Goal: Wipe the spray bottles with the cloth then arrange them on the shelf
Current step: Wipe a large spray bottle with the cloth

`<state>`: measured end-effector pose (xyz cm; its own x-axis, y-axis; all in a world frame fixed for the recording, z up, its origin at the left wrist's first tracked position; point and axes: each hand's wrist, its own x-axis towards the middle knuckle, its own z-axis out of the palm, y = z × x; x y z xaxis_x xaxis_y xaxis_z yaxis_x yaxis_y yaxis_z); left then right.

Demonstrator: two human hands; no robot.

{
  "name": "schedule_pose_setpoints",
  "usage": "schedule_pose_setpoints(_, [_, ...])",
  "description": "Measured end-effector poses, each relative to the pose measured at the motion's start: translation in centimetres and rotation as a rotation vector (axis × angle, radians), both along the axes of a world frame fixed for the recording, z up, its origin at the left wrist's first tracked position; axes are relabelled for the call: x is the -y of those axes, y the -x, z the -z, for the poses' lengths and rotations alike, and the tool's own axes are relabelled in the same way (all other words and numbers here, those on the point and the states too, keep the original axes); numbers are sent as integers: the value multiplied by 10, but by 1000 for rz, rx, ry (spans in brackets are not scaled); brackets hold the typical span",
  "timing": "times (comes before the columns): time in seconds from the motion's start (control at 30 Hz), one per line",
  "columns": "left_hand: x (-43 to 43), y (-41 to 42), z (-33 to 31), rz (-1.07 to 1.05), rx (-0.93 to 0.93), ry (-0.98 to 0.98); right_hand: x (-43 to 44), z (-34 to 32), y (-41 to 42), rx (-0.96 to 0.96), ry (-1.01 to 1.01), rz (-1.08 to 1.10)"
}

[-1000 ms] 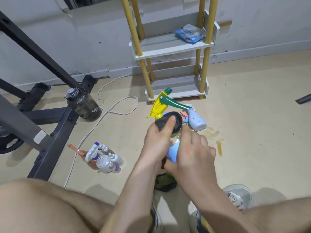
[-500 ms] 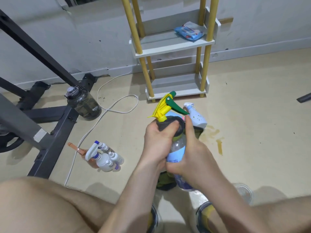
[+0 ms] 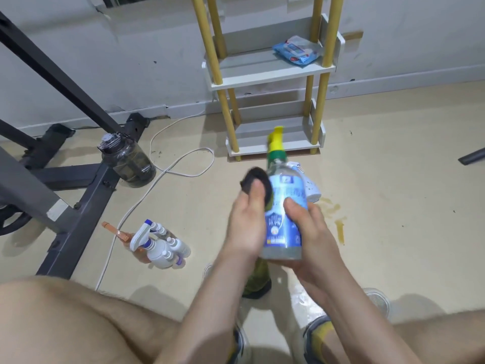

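Right hand (image 3: 309, 245) wrapped around the base of an upright spray bottle (image 3: 284, 206), left hand (image 3: 245, 222) pinching a dark cloth (image 3: 256, 179) against its upper side

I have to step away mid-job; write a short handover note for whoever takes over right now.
Left hand: grip on the dark cloth, pressed to the bottle's side.
Right hand: grip on the blue-labelled spray bottle, held off the floor.
Elsewhere: cluster of spray bottles and a white bottle on the floor.
Shelf: no bottles, only a blue packet.
Left: finish wiping, do the rest, arrange all.
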<state>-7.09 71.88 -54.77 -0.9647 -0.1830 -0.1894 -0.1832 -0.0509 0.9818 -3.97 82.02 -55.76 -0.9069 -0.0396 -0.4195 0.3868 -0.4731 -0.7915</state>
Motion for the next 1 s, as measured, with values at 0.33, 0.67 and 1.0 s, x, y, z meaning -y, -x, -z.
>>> schedule_pose_setpoints(0.33, [16,15,-1,100,50,-256,-29,-9,-2,-275,-567,-361])
schedule_pose_setpoints(0.67, [-20,-25,22,114,-29,-29,-4,6,5,-248,-639,89])
schedule_pose_setpoints(1.0, [-11,-15,18,72,34,-36,-12,8,3,-303,-330,-54])
